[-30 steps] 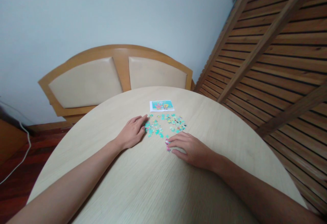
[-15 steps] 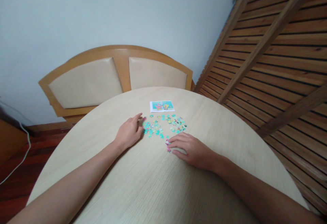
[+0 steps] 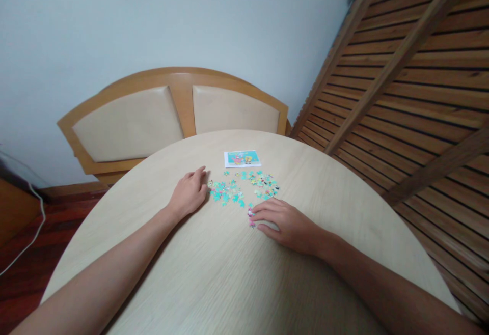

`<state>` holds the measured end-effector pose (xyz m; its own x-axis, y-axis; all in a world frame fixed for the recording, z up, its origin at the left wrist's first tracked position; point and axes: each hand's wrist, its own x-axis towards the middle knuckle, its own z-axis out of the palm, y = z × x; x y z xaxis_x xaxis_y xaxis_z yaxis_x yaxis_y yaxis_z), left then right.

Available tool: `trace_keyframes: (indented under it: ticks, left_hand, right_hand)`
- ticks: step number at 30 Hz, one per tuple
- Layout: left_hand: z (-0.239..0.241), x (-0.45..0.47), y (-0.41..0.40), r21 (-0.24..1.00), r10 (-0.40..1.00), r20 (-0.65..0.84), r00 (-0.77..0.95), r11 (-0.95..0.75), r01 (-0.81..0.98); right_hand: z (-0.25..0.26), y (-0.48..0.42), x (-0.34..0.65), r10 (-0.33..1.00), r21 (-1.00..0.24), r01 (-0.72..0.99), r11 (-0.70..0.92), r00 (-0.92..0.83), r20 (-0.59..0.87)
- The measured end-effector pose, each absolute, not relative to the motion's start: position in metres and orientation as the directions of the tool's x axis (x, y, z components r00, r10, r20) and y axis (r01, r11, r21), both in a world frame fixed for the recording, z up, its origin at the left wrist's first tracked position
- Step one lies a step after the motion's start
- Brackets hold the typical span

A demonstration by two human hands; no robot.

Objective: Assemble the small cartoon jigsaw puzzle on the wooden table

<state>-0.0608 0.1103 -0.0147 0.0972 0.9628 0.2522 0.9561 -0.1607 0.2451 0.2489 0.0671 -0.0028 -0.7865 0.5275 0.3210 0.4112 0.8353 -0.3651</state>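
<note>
A loose heap of jigsaw puzzle pieces (image 3: 221, 192), mostly turquoise, lies on the table before me. My left hand (image 3: 189, 191) rests at the heap's left edge, index finger stretched out and thumb apart, with no piece visible in it. Closer to me stands a short column of pink puzzle pieces (image 3: 251, 224). The fingertips of my right hand (image 3: 288, 224) touch this column from the right, the thumb apart from the fingers; they cover part of it. A second group of puzzle pieces (image 3: 269, 185), turquoise with yellow and dark bits, lies beyond my right hand.
Behind the pieces lies a picture card (image 3: 242, 159) with a pink and a yellow cartoon figure. The round wooden table (image 3: 214, 274) meets a padded chair (image 3: 130, 123) at its far side. A slatted wooden panel (image 3: 401, 95) stands to the right.
My left hand has drawn back a little to the left, uncovering pieces at the heap's left edge. My right hand has stayed at the pink pieces.
</note>
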Motion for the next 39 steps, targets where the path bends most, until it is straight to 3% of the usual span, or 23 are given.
trace_keyframes:
  ticks: [4,8,12,18,24,31,39]
  left_hand:
    - [-0.001,-0.068,0.099,0.166,0.982,0.191,-0.001,-0.031,0.986]
    - [0.01,-0.071,0.081,0.064,0.991,0.132,0.034,-0.043,0.997]
    - [0.016,-0.062,0.063,0.06,0.994,0.08,0.072,-0.077,0.995]
    - [0.019,-0.024,0.033,0.145,0.95,0.057,0.307,-0.312,0.939]
    - [0.012,-0.005,0.027,0.462,0.856,0.124,0.502,-0.498,0.734]
    - [0.008,-0.012,0.031,0.405,0.875,0.142,0.464,-0.479,0.779]
    - [-0.003,-0.012,0.038,0.54,0.872,0.13,0.472,-0.461,0.704]
  right_hand:
    - [-0.004,0.068,0.25,0.524,-0.368,0.405,0.837,-0.789,0.322]
    - [-0.005,0.069,0.25,0.529,-0.371,0.411,0.833,-0.788,0.316]
    - [-0.005,0.069,0.249,0.529,-0.37,0.411,0.833,-0.786,0.319]
    - [-0.003,0.067,0.249,0.54,-0.375,0.422,0.825,-0.785,0.305]
    - [-0.004,0.068,0.25,0.541,-0.362,0.432,0.826,-0.788,0.294]
    - [-0.005,0.069,0.251,0.532,-0.359,0.424,0.832,-0.794,0.295]
    - [-0.004,0.068,0.25,0.539,-0.354,0.433,0.829,-0.786,0.301]
